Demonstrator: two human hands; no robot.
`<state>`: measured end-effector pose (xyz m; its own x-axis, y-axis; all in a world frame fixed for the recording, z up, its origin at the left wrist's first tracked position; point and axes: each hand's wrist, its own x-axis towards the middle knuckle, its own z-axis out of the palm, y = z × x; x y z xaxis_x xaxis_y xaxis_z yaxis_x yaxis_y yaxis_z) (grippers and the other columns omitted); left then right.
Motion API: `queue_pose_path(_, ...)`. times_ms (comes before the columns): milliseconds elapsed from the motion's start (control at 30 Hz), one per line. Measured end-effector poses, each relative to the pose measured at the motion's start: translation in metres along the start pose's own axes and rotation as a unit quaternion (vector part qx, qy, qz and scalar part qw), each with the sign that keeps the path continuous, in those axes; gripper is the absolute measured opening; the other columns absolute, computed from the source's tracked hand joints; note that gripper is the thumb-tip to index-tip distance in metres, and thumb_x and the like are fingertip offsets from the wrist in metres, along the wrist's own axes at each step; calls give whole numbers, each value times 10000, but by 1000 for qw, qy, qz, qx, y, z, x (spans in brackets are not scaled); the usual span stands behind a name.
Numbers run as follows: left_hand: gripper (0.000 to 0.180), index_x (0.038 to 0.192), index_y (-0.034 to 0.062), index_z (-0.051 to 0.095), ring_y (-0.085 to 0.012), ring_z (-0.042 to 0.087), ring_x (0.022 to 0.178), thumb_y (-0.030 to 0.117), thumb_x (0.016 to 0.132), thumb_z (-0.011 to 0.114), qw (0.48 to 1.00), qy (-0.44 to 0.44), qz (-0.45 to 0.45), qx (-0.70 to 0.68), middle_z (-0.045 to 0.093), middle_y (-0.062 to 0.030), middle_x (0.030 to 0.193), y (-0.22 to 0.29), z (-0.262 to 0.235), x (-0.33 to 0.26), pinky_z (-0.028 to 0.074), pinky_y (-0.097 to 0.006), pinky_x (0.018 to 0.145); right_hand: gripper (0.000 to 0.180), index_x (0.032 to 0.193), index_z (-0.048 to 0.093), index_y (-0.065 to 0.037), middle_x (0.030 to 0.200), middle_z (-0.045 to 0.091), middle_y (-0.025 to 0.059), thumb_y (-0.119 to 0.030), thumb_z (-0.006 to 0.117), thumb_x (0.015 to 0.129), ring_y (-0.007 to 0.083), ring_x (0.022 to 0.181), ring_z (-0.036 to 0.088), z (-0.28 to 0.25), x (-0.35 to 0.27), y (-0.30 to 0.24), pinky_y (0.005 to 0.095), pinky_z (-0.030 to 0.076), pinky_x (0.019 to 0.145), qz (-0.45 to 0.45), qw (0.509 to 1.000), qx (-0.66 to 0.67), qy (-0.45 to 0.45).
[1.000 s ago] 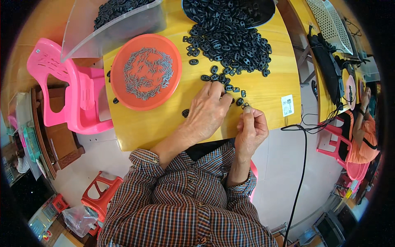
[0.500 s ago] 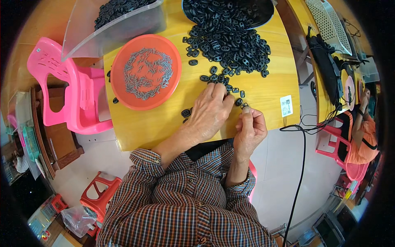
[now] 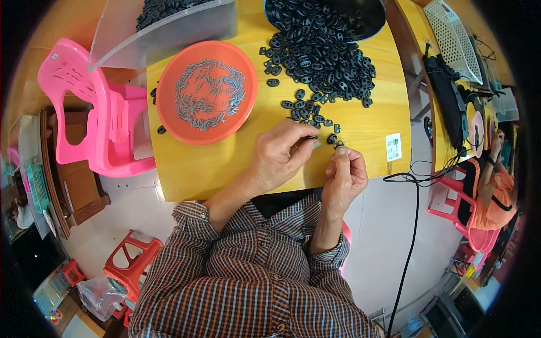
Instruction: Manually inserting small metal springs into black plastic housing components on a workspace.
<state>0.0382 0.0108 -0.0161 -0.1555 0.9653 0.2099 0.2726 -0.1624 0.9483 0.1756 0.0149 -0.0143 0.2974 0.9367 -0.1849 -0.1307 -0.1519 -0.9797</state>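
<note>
Black oval plastic link (image 3: 339, 145) sits pinched between the fingertips of our right hand (image 3: 345, 176), while our left hand (image 3: 280, 153), just beside it, closes its fingertips on a small grey metal pin (image 3: 316, 143). Beyond both grips we see the heap of black plastic links (image 3: 321, 53) on the yellow wooden table (image 3: 372, 127), and, off past the left hand, the round orange plastic tray (image 3: 169, 121) of grey pins.
</note>
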Motion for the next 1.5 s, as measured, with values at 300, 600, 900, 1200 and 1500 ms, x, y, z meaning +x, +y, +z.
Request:
queue_pose_path(300, 218, 965, -7, 663, -81, 603, 641, -45, 752, 692, 985, 12, -81, -155, 622, -53, 798, -11, -13, -13, 497, -210, 563, 97, 831, 589, -20, 700, 565, -8, -98, 626, 874, 33, 533, 455, 5, -6, 1, 172, 374, 494, 3, 997, -2, -72)
queue_pose_path(600, 263, 1124, -28, 600, -135, 669, 786, -42, 862, 581, 932, -38, -170, -319, 638, -79, 923, -9, -21, -15, 559, -236, 679, 81, 828, 600, -16, 720, 559, -10, -77, 619, 877, 32, 541, 461, 10, -10, 1, 168, 380, 493, 10, 995, -5, -99)
queue_pose_path(900, 299, 1199, -54, 528, -210, 677, 786, -30, 901, 525, 867, -86, -225, -437, 641, -143, 964, -19, -29, -12, 592, -318, 677, 73, 806, 581, -3, 713, 552, 5, -38, 597, 869, 46, 524, 446, 16, -16, -9, 179, 354, 485, 16, 989, -10, -149)
queue_pose_path(1200, 297, 1194, -56, 531, -208, 674, 768, -33, 898, 529, 871, -79, -215, -435, 646, -138, 922, -20, -28, -12, 589, -321, 667, 75, 795, 577, -11, 718, 549, 2, -32, 600, 863, 41, 525, 445, 19, -16, -8, 178, 349, 491, -6, 987, -42, -152)
queue_pose_path(1500, 295, 1189, -38, 547, -144, 655, 769, -26, 894, 551, 897, -80, -182, -395, 646, -93, 928, -20, -30, -17, 565, -273, 693, 85, 793, 562, -9, 715, 521, -22, -25, 602, 866, 24, 555, 429, 19, -19, -13, 172, 348, 505, 6, 986, -49, -162)
